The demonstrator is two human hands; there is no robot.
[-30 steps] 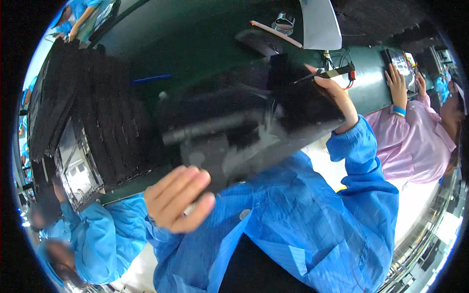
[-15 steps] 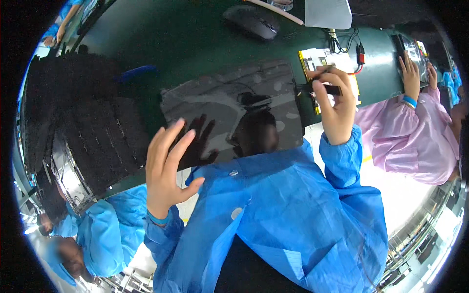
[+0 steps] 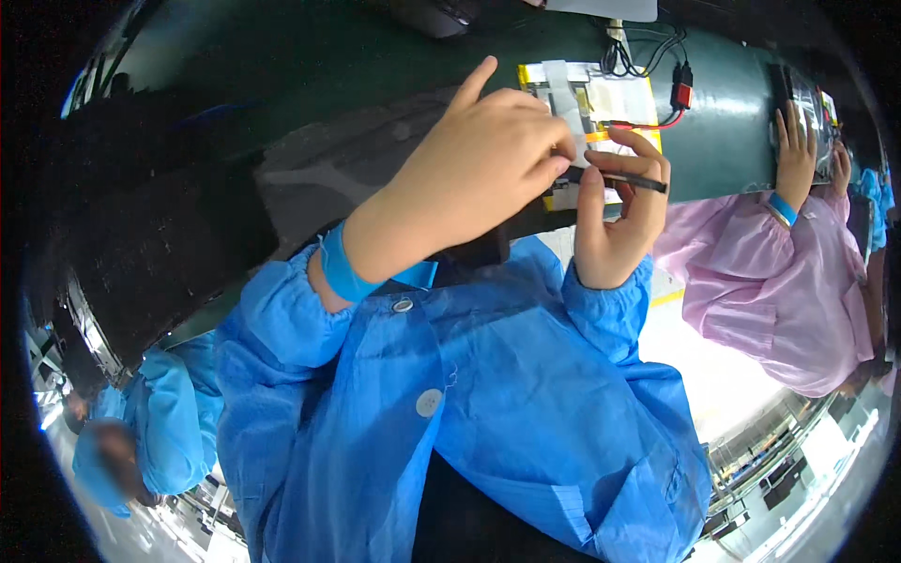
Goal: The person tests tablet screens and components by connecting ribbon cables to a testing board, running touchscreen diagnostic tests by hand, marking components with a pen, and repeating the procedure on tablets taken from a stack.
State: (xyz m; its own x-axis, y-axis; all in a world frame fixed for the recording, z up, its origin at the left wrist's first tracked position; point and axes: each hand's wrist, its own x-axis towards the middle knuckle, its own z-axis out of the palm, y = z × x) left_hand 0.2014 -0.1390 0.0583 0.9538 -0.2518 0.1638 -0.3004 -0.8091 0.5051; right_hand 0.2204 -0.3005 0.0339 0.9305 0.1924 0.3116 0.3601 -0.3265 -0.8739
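Observation:
My left hand point(image 3: 479, 174) reaches across to the right, over the corner of a dark glossy panel point(image 3: 319, 174). Its thumb and index finger are pinched together, but what lies between them is too small to make out. In my right hand point(image 3: 619, 220) is a slim black stick-like tool point(image 3: 643, 181), gripped between thumb and fingers. The tool's inner end lies close to my left fingertips. Both hands meet over the near part of a flat white battery pack point(image 3: 615, 94) edged with yellow tape, partly hidden by my fingers. A pale strip point(image 3: 560, 89) runs along the pack.
A red-and-black cable connector point(image 3: 683, 94) and coiled black wires point(image 3: 619, 58) lie beyond the pack. A dark mouse point(image 3: 436, 14) sits at the far edge of view. On the right, a person in a pink smock point(image 3: 760, 281) works; another in blue point(image 3: 178, 413) sits left.
My left hand has swung from the panel's near left side across to the right, closing into a pinch beside my right hand. The view has shifted, and my right hand still grips the black tool.

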